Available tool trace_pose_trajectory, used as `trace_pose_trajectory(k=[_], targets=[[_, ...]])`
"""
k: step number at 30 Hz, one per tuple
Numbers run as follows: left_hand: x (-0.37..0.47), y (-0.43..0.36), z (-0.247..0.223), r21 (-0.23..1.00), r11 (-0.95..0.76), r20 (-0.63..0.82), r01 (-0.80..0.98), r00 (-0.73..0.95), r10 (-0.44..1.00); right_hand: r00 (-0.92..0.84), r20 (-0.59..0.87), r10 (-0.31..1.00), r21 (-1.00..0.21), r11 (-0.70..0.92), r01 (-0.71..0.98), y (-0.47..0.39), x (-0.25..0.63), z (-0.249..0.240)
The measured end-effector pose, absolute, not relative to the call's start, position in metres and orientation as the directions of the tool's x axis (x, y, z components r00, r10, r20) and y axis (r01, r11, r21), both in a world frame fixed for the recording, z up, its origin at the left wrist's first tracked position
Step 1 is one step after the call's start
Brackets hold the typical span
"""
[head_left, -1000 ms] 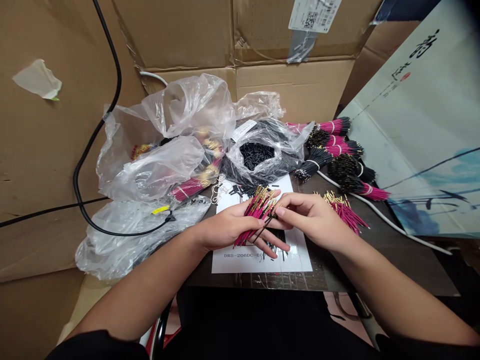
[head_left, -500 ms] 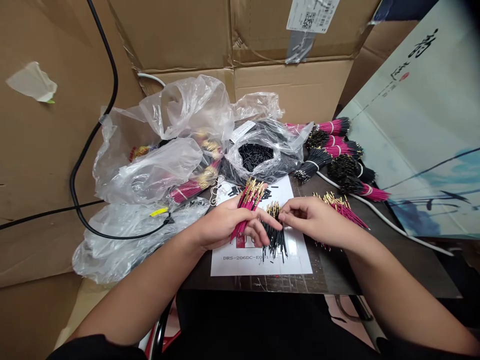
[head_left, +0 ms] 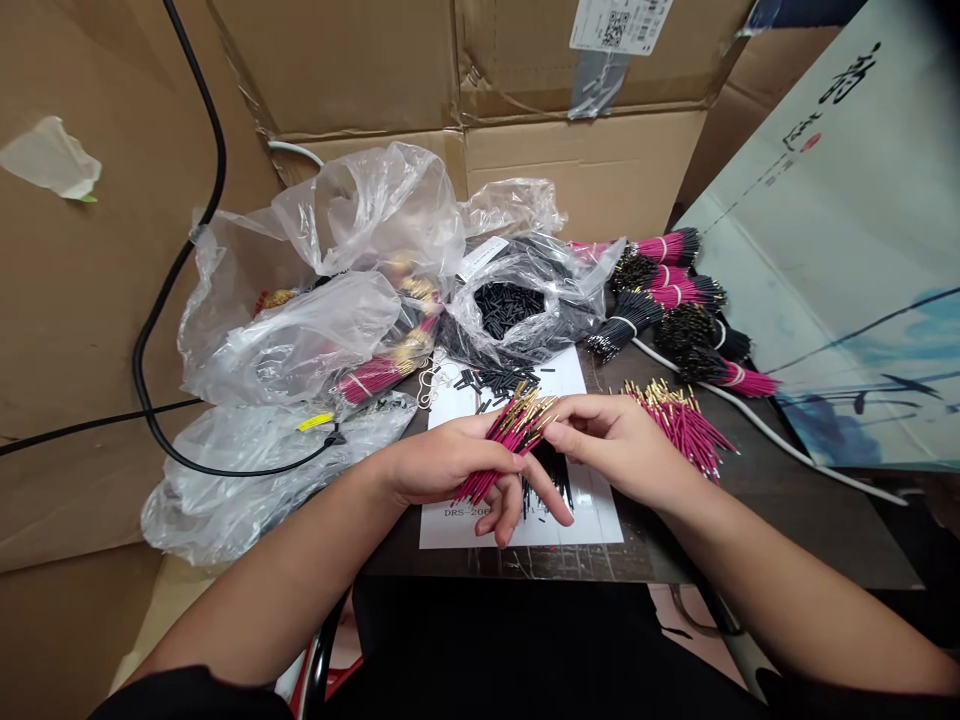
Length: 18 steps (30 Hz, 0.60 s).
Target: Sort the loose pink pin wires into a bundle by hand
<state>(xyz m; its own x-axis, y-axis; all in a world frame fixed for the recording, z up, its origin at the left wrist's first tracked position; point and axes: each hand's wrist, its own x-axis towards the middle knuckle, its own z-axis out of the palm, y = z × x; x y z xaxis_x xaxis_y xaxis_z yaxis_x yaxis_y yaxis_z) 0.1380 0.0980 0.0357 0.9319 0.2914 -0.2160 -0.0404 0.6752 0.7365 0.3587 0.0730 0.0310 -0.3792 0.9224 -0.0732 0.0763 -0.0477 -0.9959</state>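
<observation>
My left hand is closed around a slanting bunch of pink wires with gold terminals at their upper ends. Its lower fingers reach forward, partly spread. The thumb and forefinger of my right hand are pinched together at the gold ends; what they grip is hidden. Beneath both hands lies a bunch of black wires, mostly covered, on a printed white sheet. Short black sleeves lie scattered just behind the bunch. Beside my right wrist rests a loose pile of pink wires with gold tips.
An open plastic bag of black sleeves stands behind the sheet. Crumpled clear bags fill the left side. Tied bundles of pink and black wires lie at the back right, near a white cable. Cardboard walls the back.
My right hand has moved from the black wires to the gold ends of the pink bunch. My left hand has tilted the bunch and lowered slightly, its lower fingers extending down.
</observation>
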Motion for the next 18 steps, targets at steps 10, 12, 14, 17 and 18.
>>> trace_pose_trajectory(k=[10, 12, 14, 17, 18], targets=[[0.138, 0.097, 0.034, 0.7, 0.712, -0.234, -0.05, 0.926, 0.295, -0.401, -0.065, 0.914, -0.998, -0.056, 0.035, 0.073, 0.363, 0.031], [0.138, 0.097, 0.034, 0.7, 0.713, -0.233, -0.051, 0.927, 0.294, -0.401, -0.063, 0.914, -0.998, -0.048, 0.048, 0.072, 0.361, 0.029], [0.138, 0.097, 0.034, 0.69, 0.723, -0.231, -0.048, 0.931, 0.282, -0.402, -0.063, 0.913, -0.997, -0.036, 0.076, 0.073, 0.362, 0.03], [0.138, 0.098, 0.034, 0.685, 0.726, -0.245, -0.05, 0.923, 0.295, -0.39, -0.068, 0.918, -0.986, -0.001, 0.169, 0.077, 0.378, 0.04], [0.138, 0.098, 0.034, 0.69, 0.722, -0.252, -0.054, 0.917, 0.309, -0.38, -0.067, 0.923, -0.975, 0.02, 0.221, 0.08, 0.389, 0.045]])
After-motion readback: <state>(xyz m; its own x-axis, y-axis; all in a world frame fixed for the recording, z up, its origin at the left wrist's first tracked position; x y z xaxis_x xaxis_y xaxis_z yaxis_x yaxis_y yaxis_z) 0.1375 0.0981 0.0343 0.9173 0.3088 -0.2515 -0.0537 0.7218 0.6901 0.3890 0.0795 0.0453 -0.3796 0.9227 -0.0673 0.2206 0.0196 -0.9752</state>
